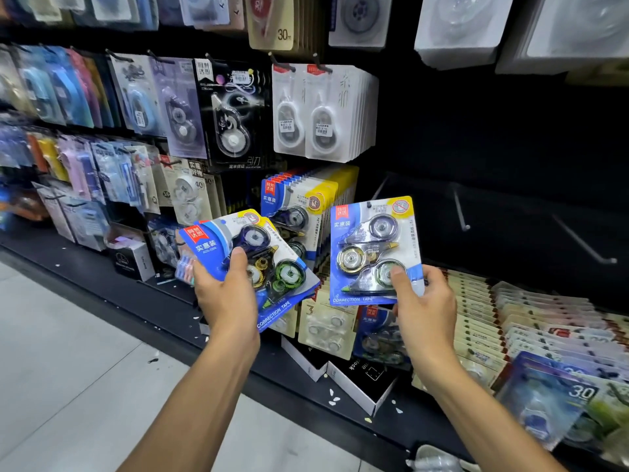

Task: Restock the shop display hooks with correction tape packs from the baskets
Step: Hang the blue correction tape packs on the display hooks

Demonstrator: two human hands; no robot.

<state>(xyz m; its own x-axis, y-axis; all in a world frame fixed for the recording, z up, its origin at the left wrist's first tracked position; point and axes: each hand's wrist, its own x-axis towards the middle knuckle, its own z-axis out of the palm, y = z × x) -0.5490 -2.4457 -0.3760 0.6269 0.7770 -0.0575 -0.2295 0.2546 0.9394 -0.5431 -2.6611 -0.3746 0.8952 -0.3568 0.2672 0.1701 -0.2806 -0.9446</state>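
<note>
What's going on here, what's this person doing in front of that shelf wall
A person is restocking a shop wall of correction tape. The left hand grips a tilted blue three-roll pack, and the right hand holds a matching upright pack by its lower corner. Neither is on a hook yet. Just behind hangs a row of the same blue packs, and bare metal hooks stick out of the dark panel to the right.
</note>
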